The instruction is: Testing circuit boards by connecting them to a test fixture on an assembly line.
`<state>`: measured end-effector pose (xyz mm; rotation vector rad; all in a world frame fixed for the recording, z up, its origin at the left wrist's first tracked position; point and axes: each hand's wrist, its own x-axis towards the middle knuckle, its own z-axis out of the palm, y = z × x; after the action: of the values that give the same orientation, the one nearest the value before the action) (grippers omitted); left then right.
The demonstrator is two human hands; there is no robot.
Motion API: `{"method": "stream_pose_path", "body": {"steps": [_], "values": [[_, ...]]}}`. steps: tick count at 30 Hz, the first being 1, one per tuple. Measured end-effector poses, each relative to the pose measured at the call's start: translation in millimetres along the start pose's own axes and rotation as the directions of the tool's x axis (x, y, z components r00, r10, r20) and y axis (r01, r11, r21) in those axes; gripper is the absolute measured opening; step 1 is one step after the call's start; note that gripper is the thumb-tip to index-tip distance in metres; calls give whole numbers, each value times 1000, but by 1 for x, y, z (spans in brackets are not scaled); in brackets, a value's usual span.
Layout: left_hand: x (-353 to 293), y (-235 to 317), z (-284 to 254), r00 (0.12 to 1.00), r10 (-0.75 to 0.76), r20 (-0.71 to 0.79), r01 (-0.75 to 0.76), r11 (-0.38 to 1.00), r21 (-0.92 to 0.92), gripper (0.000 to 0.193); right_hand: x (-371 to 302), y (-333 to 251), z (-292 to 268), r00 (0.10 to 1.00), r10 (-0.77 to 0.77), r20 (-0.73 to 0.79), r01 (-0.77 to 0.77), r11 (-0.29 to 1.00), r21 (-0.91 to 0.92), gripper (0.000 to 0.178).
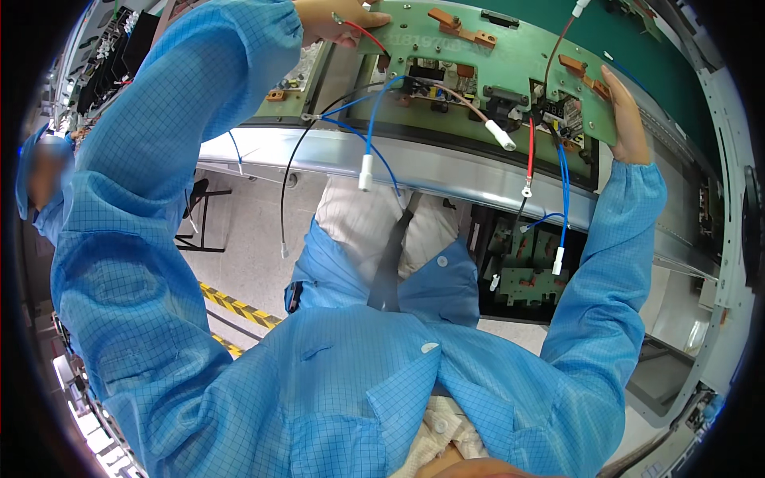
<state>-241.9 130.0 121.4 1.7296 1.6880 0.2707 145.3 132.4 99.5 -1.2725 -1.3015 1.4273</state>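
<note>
A green fixture plate [518, 68] with brown clamps and cut-out windows lies across a frame at the bench front. Circuit board parts show through its windows. My left hand [339, 20] is closed at the plate's far left corner, beside a red wire [362, 33]. Along the right edge, my right hand [627, 119] grips the plate, with its fingers partly hidden. Blue, black, red and brown wires hang from the windows over the front edge. Some end in white connectors, such as one on a blue wire [366, 171]; a red wire [531, 151] ends in a ring terminal.
A silver rail [263, 151] runs along the bench front. Another green fixture [275, 111] sits to the left. Below at right, a dark shelf holds more green fixtures [530, 275]. A co-worker [44, 179] is at far left. Yellow-black tape [239, 305] marks the floor.
</note>
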Motion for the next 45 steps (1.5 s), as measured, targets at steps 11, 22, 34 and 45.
{"method": "stream_pose_path", "body": {"steps": [11, 22, 34, 45], "values": [[33, -43, 2, 984, 174, -29, -169, 979, 115, 46, -7, 1, 4, 993, -119, 14, 119, 990, -70, 62], [19, -24, 3, 998, 55, -2, -55, 995, -79, 45, -4, -1, -2, 982, -165, 94, 168, 986, -15, 69], [18, -18, -2, 998, 64, 2, -64, 997, 40, 46, 4, -1, -5, 967, -255, 26, 250, 959, 134, 43], [-2, 3, -2, 993, -4, -115, -5, 996, -84, 43, 9, -13, 0, 947, -285, 150, 248, 942, 225, 54]]}}
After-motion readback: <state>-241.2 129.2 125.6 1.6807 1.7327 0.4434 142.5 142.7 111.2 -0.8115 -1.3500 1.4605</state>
